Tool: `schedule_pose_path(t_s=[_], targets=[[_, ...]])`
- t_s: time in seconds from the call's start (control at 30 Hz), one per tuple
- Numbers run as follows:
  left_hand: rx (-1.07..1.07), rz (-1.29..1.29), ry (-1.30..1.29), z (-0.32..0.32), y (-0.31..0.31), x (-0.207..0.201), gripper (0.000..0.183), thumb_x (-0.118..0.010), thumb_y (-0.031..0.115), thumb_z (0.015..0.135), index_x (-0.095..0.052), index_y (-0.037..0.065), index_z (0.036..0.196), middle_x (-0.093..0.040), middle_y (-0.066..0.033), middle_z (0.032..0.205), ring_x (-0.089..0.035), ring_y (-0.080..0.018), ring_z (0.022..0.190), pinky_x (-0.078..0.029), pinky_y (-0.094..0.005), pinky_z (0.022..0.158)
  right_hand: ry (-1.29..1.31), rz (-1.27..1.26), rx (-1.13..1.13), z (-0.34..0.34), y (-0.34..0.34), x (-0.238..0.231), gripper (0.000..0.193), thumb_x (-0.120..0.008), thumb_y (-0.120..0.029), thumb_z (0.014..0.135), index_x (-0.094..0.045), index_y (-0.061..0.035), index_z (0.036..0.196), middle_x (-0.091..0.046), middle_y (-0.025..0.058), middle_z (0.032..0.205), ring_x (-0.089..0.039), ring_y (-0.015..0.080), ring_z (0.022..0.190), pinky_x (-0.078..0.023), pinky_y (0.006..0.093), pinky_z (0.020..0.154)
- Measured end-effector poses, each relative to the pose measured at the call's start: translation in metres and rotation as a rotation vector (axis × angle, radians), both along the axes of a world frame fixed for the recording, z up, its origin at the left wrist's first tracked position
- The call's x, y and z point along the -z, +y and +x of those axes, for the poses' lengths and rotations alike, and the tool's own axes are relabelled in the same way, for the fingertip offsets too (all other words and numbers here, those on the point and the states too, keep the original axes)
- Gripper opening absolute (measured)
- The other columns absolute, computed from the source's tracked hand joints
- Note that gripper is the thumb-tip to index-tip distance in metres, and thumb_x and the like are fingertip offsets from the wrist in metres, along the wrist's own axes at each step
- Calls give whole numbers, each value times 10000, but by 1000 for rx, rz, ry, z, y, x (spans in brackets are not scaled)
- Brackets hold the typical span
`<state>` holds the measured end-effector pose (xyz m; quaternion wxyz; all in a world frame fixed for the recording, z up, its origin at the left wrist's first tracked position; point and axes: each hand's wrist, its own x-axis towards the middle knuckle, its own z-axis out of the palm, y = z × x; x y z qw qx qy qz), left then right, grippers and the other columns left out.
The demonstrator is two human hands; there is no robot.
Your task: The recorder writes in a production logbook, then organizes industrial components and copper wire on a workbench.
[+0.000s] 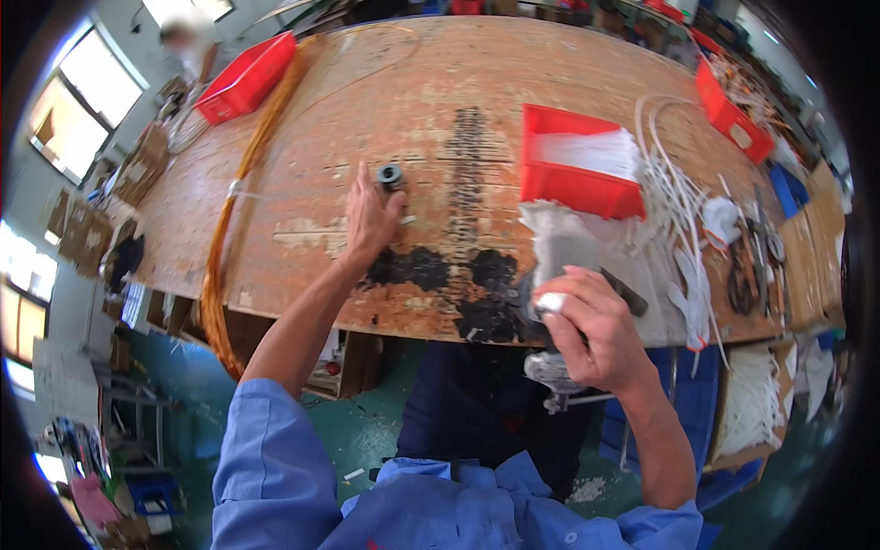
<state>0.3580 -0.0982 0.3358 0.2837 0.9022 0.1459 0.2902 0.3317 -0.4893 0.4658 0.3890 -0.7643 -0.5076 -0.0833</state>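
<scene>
My left hand rests at the worktable's middle, fingers stretched out. A short dark cylindrical fitting with a round opening lies between its fingers and thumb; whether they touch it is unclear. My right hand is closed near the front edge, pinching a small shiny white piece whose full shape is hidden. Beneath that hand, a vise-like metal device with a pale wrapping sits at the table edge, partly covered. Just beyond stands a grey-white wrapped block, slightly blurred.
A red bin of white strips stands beyond my right hand. Orange cable bundles run along the left side near another red bin. White tubing and hand tools lie at right. Someone is at far left.
</scene>
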Motion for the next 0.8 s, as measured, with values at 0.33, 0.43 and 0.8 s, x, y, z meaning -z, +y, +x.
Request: schedule_pose_path(t_s=[0.33, 0.43, 0.8], targets=[[65, 188, 136, 98, -27, 7, 693, -803, 302, 850, -560, -7, 1421, -654, -242, 1242, -583, -399, 1209, -454, -493, 1049, -104, 162, 30, 2, 0, 18, 253, -683, -214, 951, -663, -28, 780, -668, 117, 785, -659, 334, 836, -507, 428, 871], [140, 158, 139, 86, -46, -4, 766, -837, 313, 838, -524, -11, 1458, -636, -238, 1267, -591, -403, 1205, -461, -474, 1053, -47, 87, 21, 1, -7, 17, 179, -705, -175, 925, -700, 3, 910, -727, 141, 949, -667, 345, 927, -517, 441, 909], [-221, 354, 315, -90, 97, 4, 577, -530, 394, 1048, -524, -7, 1464, -554, -236, 1457, -490, -391, 1380, -366, -483, 1166, -45, 133, 24, -2, -2, 10, 144, -690, -108, 926, -682, 32, 892, -707, 182, 919, -675, 396, 905, -528, 469, 884]])
